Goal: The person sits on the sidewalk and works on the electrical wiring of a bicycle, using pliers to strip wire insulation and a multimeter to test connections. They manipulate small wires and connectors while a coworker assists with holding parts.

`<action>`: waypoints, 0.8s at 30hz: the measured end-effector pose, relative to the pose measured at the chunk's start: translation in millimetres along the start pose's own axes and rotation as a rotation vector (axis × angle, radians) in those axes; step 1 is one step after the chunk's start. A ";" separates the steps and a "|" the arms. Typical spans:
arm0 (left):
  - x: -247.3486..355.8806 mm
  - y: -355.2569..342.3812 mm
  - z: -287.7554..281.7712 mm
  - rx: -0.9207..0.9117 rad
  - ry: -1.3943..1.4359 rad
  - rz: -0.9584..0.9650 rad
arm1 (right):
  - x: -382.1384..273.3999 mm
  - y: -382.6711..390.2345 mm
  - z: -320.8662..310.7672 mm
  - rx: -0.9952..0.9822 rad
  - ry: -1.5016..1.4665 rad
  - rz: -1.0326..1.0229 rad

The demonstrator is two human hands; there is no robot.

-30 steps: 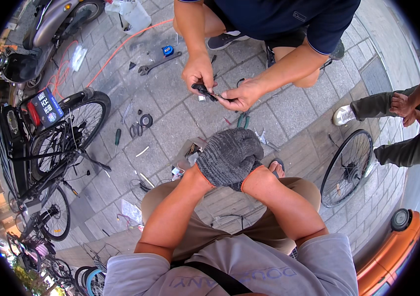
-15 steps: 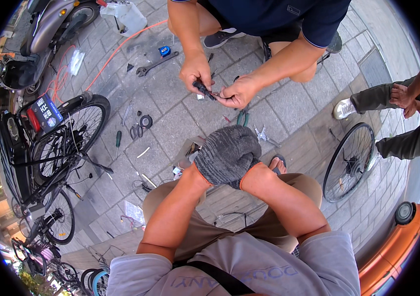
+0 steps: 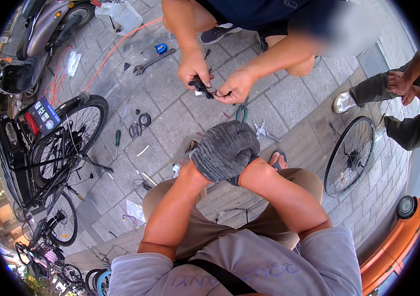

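Observation:
Both my hands wear dark grey knit gloves with orange cuffs. They are clasped together above my knees, and no object shows in them. My left hand lies folded against my right hand; the fingers are closed and partly hidden. Just beyond them, a co-worker's hands hold a small black part with a thin red wire at its end. Green-handled pliers and silver locking pliers lie on the paving near my gloves.
An adjustable wrench, blue tape measure, black tape roll and screwdriver lie on the paving. A bicycle stands left. Right are a loose wheel and a standing person's legs. An orange cable runs behind.
The co-worker's hands have shifted slightly and tilted the black part flatter. My clasped hands stay together, almost still. The view has moved a little.

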State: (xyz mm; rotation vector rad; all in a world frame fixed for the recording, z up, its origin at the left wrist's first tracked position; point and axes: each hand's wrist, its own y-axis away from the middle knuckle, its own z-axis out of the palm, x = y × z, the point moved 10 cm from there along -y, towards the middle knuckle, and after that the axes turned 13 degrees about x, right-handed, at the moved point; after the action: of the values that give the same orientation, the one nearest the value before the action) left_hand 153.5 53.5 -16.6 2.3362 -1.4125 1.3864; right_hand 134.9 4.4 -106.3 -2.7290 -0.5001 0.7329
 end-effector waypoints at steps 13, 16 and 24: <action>4.2 -0.3 -2.7 -0.004 0.012 0.029 | -0.5 -1.2 0.9 -0.009 0.003 -0.003; 6.6 -1.9 -3.3 -0.016 0.002 0.034 | -0.6 0.7 2.8 -0.011 0.001 0.000; 2.7 -1.8 1.1 -0.033 0.003 0.014 | -2.5 1.5 2.7 -0.018 -0.003 -0.006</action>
State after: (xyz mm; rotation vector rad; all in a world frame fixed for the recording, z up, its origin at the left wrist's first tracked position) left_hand 156.0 52.2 -14.7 2.3078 -1.4423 1.3590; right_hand 131.9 2.5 -108.0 -2.7425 -0.5181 0.7350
